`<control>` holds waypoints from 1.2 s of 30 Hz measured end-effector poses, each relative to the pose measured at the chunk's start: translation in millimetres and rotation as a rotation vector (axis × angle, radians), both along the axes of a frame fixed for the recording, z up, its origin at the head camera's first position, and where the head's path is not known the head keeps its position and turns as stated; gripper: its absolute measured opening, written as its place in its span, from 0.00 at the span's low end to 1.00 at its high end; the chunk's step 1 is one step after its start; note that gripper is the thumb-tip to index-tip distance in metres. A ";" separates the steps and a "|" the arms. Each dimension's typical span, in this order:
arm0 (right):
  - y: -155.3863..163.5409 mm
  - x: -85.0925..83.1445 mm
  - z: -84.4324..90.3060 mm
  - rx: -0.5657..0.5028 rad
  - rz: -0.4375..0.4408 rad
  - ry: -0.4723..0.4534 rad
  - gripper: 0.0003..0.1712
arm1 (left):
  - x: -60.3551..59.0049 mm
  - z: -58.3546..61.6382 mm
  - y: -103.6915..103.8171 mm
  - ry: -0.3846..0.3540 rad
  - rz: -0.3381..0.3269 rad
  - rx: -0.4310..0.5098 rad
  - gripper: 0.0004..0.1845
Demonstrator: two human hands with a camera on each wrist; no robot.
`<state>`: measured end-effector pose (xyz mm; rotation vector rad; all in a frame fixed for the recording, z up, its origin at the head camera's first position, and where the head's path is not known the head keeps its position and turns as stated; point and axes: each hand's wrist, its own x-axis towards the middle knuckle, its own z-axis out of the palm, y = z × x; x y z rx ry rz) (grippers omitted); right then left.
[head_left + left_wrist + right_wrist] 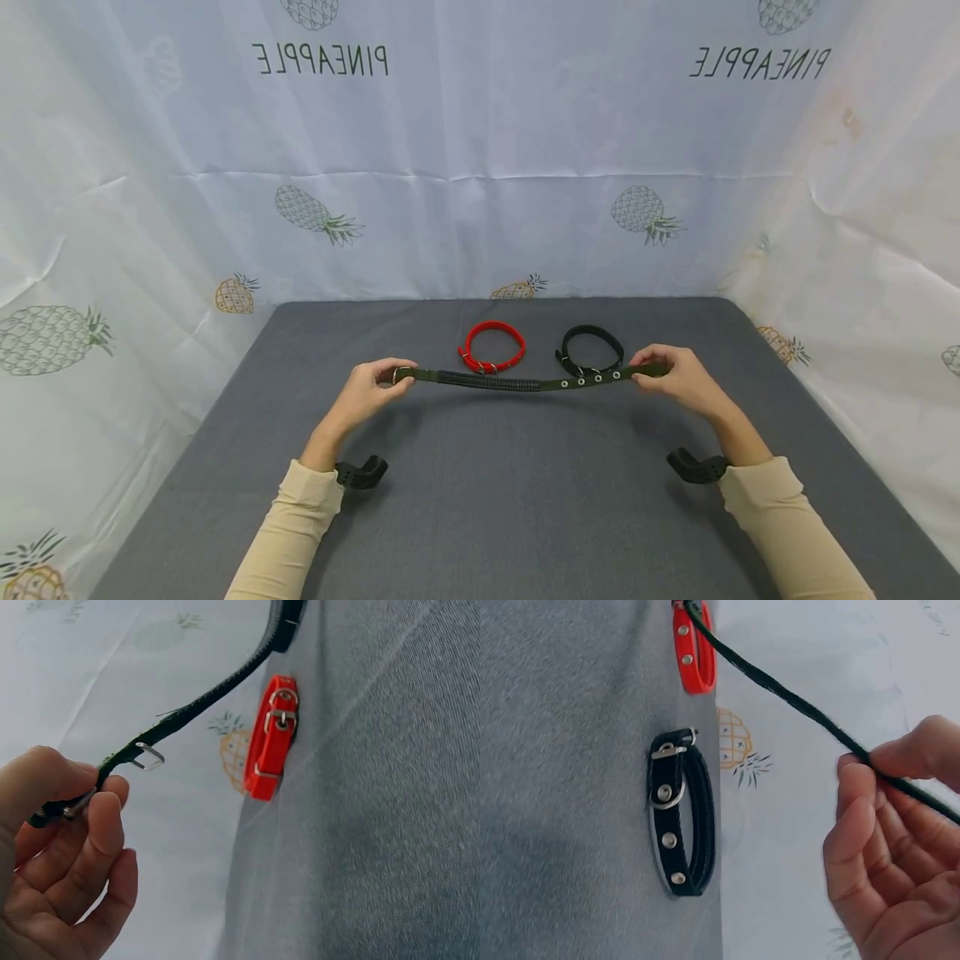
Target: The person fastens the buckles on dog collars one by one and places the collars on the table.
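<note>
A dark green collar [489, 382] with a black ribbed middle section is stretched out nearly level above the table, sagging slightly. My left hand [371, 387] pinches its buckle end; a metal D-ring hangs just beyond those fingers in the left wrist view. The other end, past a row of metal eyelets, is pinched between thumb and fingers of my right hand [675, 379]. Behind the strap lie two collars buckled into loops: a red collar [271, 742] toward the left and a black collar [667, 817] with metal eyelets toward the right.
The grey cloth-covered table [510, 500] spreads under both arms. A white curtain [450, 233] printed with pineapples hangs along its far edge and both sides. Each wrist wears a black camera mount [363, 473].
</note>
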<state>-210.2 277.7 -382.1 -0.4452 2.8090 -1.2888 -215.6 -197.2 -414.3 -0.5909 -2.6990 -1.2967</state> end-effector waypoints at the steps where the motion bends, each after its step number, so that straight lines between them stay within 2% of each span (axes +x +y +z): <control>1: -1.4 -0.3 0.1 -0.014 -0.003 0.016 0.13 | 0.2 0.6 1.2 0.004 -0.002 0.008 0.14; 9: -15.7 -5.8 2.9 -0.072 0.018 0.122 0.14 | 0.8 6.2 9.8 0.040 -0.022 0.085 0.15; 20: -39.6 -9.0 11.4 -0.154 0.029 0.215 0.13 | -0.1 12.8 24.5 0.071 -0.058 0.180 0.17; 22: -43.6 -8.8 12.7 -0.156 0.032 0.232 0.12 | 0.1 15.7 27.9 0.091 -0.078 0.194 0.17; 29: -60.3 -7.5 18.9 -0.190 0.044 0.291 0.07 | -3.3 21.1 41.2 0.229 -0.158 0.216 0.15; 36: -76.2 -7.2 20.9 -0.209 0.062 0.307 0.10 | -3.8 26.6 56.0 0.282 -0.198 0.235 0.13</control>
